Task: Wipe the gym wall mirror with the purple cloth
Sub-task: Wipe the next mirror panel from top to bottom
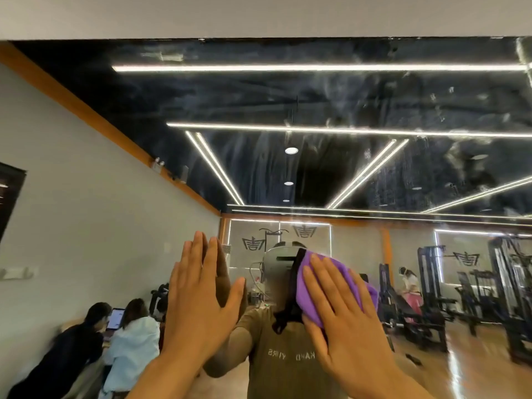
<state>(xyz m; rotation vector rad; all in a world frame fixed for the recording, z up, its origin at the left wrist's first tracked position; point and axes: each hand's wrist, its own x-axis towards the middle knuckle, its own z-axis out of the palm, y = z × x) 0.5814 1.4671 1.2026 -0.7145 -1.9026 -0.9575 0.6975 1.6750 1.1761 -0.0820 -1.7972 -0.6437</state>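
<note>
The gym wall mirror (316, 168) fills most of the view, its upper part covered in smears and streaks. My right hand (342, 309) presses the purple cloth (309, 289) flat against the glass with straight, spread fingers, low and right of centre. My left hand (198, 292) rests flat on the mirror beside it, fingers straight and pointing up, holding nothing. My own reflection stands behind both hands, partly hidden by the cloth.
The mirror's top edge meets a pale wall band (259, 15) above. Reflected in the glass are people seated at a laptop (115, 321) at lower left, weight machines (431, 298) at right and ceiling light strips (316, 67).
</note>
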